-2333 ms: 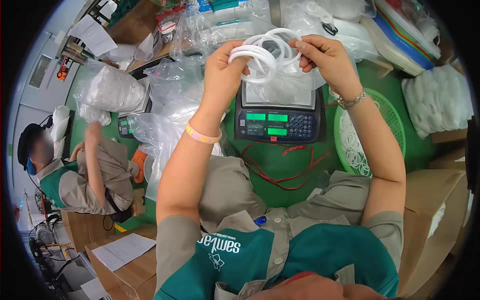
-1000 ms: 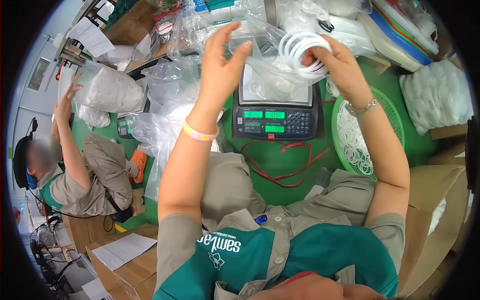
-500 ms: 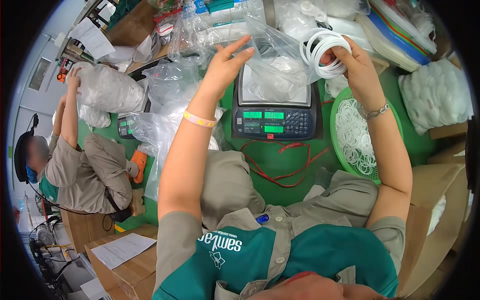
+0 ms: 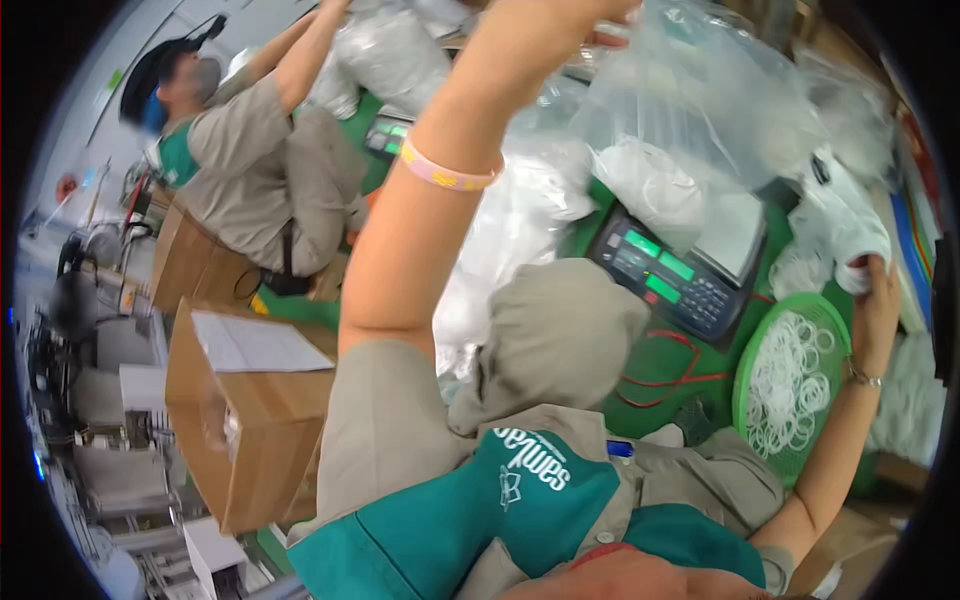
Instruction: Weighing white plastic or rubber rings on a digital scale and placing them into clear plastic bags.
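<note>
At the top edge, my left hand [image 4: 575,25] is partly cut off, its fingers closed at the top of a clear plastic bag [image 4: 690,90]. White contents [image 4: 655,185] bulge in the bag's lower part, over the scale [image 4: 680,265] with lit green displays. Far to the right, my right hand [image 4: 876,305] closes on the round end of a white tube-shaped thing [image 4: 848,215]; blur hides what exactly it is. Below that hand stands a green basket [image 4: 745,385] with many white rings [image 4: 790,385] in it.
Full white bags [image 4: 520,230] lie left of the scale, beside my knee. A red strap [image 4: 665,375] lies on the green floor. An open cardboard box [image 4: 275,430] with a paper sheet [image 4: 255,342] stands left. Another person [image 4: 240,150] sits at a second scale [image 4: 385,133].
The view has swung left. My left hand, earlier open beside the bag, is now at its raised top. My right hand, which held several white rings, is now at the white tube-shaped thing.
</note>
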Demonstrator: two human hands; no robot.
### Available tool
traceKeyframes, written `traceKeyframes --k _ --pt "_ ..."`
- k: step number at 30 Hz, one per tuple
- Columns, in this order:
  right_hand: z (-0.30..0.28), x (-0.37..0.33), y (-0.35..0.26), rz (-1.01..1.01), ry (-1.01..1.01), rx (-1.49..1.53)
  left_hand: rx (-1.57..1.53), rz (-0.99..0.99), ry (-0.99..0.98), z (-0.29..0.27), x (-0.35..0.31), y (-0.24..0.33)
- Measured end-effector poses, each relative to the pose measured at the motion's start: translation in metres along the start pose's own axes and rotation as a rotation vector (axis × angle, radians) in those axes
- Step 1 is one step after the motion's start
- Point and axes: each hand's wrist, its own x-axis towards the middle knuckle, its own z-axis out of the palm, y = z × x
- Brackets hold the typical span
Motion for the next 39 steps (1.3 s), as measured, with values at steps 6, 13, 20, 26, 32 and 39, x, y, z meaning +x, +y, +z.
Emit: traceKeyframes --k 6,13,20,26,32,39 --pt "0.006 -0.011 -0.018 0.026 0.141 -0.129 -0.142 0.148 -0.067 -0.059 -0.049 0.071" --pt "-0.020 -0.031 -0.007 0.024 0.049 -0.229 0.534 0.152 0.361 -0.065 -0.083 0.042" --pt "-0.047 -0.139 0.019 0.124 0.415 0.024 1.023 -0.152 0.277 -0.173 -0.142 -0.205" --pt "-0.066 -0.330 0.118 0.599 0.910 -0.034 1.326 -0.260 -0.219 -0.148 -0.153 -0.340" --pt "-0.034 -0.481 0.232 0.896 0.914 -0.769 1.437 -0.337 -0.688 -0.229 -0.035 -0.310" --pt "-0.010 -0.489 0.279 1.065 0.685 -0.805 1.641 -0.802 -0.740 -0.048 0.009 -0.185"
